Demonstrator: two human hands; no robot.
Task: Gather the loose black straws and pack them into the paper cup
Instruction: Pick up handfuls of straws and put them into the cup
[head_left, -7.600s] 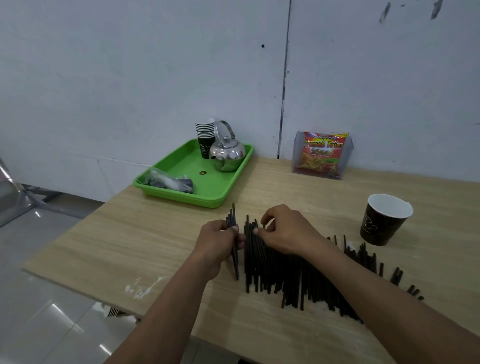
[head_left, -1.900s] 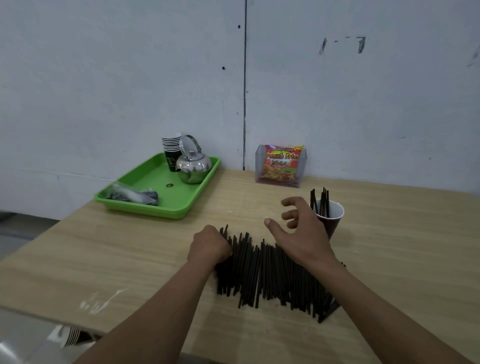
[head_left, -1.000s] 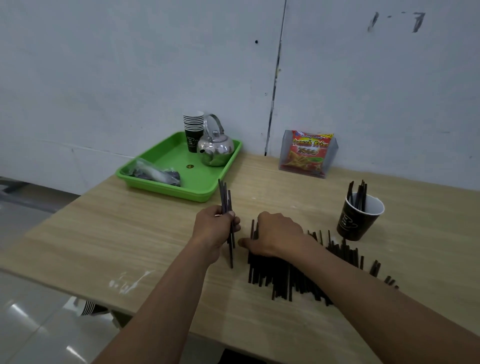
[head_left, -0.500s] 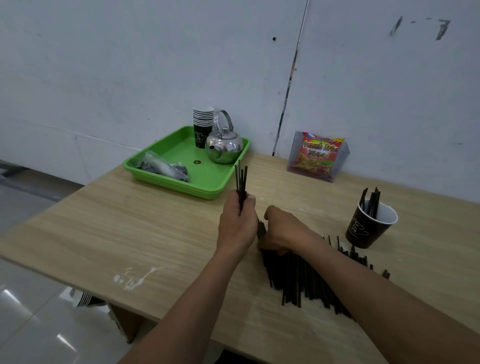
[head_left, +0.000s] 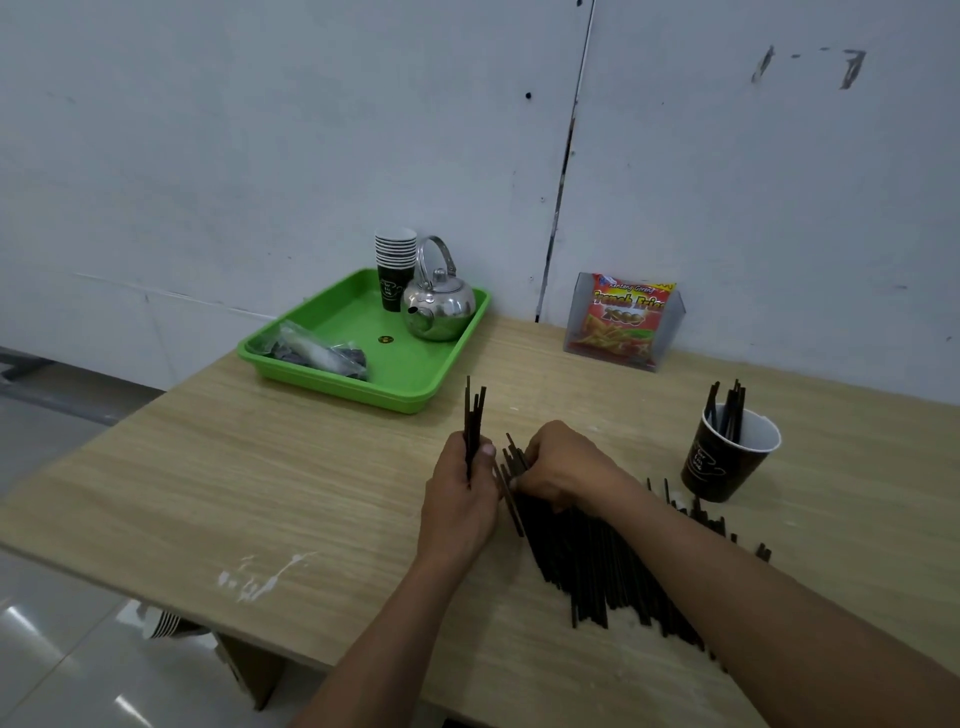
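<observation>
Left hand (head_left: 460, 499) grips upright black straws (head_left: 474, 415), right hand (head_left: 561, 467) pinches more alongside; a slack hold might scatter them.

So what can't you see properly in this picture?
Head view:
- Loose straws: many hidden under the right hand and forearm.
- Packed straws: lower ends hidden by the paper cup wall; count unclear.
- Plastic bag on the green tray: contents too blurred.
</observation>
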